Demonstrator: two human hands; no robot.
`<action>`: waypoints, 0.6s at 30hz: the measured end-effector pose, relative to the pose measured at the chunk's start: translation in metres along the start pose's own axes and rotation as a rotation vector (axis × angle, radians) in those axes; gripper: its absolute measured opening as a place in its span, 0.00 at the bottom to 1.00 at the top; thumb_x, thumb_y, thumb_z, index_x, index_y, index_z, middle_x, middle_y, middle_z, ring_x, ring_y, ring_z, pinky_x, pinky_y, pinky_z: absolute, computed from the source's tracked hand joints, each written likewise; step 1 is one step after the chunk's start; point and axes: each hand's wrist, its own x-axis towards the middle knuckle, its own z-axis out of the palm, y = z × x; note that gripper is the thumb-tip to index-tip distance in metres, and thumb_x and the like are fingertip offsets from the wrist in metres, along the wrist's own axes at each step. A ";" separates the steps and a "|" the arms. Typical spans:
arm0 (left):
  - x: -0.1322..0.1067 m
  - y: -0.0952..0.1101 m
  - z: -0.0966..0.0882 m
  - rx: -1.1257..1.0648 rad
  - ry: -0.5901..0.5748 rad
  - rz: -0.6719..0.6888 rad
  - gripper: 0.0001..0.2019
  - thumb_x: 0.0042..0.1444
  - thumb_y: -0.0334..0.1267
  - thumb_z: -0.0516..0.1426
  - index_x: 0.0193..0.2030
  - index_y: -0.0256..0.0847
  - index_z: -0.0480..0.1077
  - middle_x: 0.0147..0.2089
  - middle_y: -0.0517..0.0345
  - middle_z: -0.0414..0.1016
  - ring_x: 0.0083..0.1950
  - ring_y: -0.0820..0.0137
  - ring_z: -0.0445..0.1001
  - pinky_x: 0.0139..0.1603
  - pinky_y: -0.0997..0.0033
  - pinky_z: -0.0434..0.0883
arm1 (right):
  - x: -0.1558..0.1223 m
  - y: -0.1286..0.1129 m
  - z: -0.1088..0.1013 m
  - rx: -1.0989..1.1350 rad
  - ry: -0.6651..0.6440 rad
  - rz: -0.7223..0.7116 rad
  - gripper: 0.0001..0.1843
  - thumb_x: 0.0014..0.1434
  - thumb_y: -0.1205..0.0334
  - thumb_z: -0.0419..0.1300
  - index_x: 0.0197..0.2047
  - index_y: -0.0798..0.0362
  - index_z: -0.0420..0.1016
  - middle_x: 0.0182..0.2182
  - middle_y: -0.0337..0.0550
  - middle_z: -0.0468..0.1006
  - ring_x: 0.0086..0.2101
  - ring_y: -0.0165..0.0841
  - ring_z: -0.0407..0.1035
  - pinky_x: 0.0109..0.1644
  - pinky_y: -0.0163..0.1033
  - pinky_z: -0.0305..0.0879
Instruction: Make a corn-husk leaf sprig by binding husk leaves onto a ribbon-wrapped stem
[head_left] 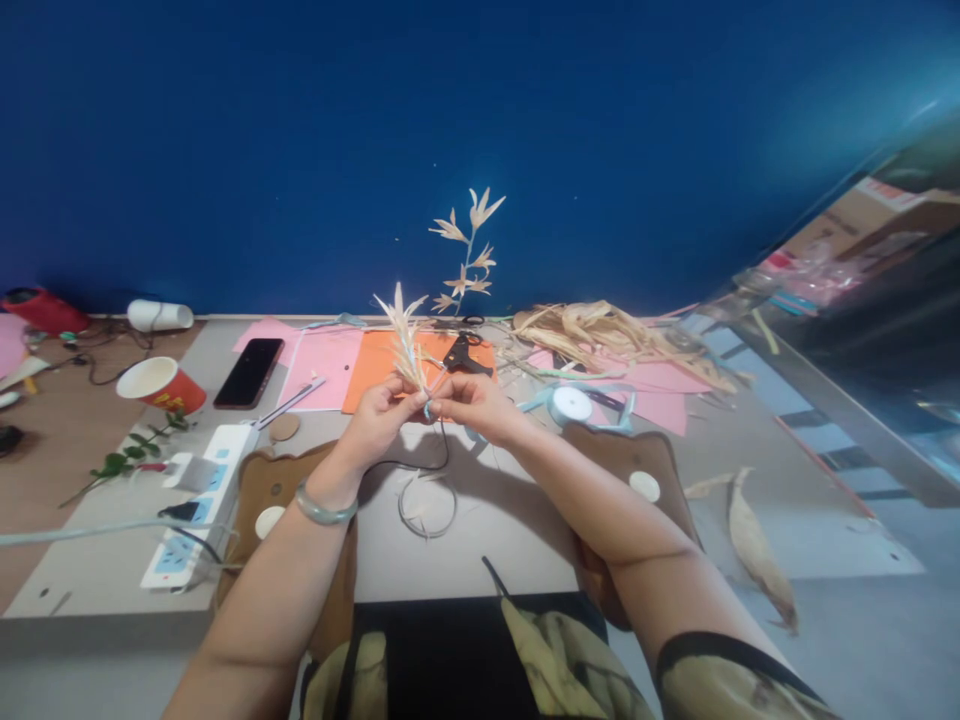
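A pale flower of pointed dried husk strips (405, 335) stands upright above my hands. My left hand (382, 418) is closed in a pinch around its base. Close beside it, my right hand (474, 405) pinches the stem, where a small bit of light blue shows at the fingertips; whether this is tape or wire I cannot tell. Behind them rises a taller stem with several husk blossoms (469, 250), leaning before the blue wall. A black glue gun (466, 358) lies on an orange sheet (367, 372) just beyond my right hand.
A heap of dried husks (592, 330) lies at the back right, near a white tape roll (570, 405). To the left are a phone (250, 373), a paper cup (161, 385) and a power strip (199, 510). A coiled cable (427, 508) lies below my hands.
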 end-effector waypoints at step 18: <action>0.003 -0.006 0.001 0.137 0.133 0.011 0.17 0.48 0.47 0.63 0.27 0.37 0.63 0.26 0.63 0.67 0.24 0.74 0.72 0.27 0.73 0.71 | -0.002 0.004 0.008 -0.210 0.136 -0.091 0.15 0.46 0.54 0.68 0.29 0.58 0.75 0.28 0.45 0.80 0.31 0.32 0.73 0.38 0.37 0.68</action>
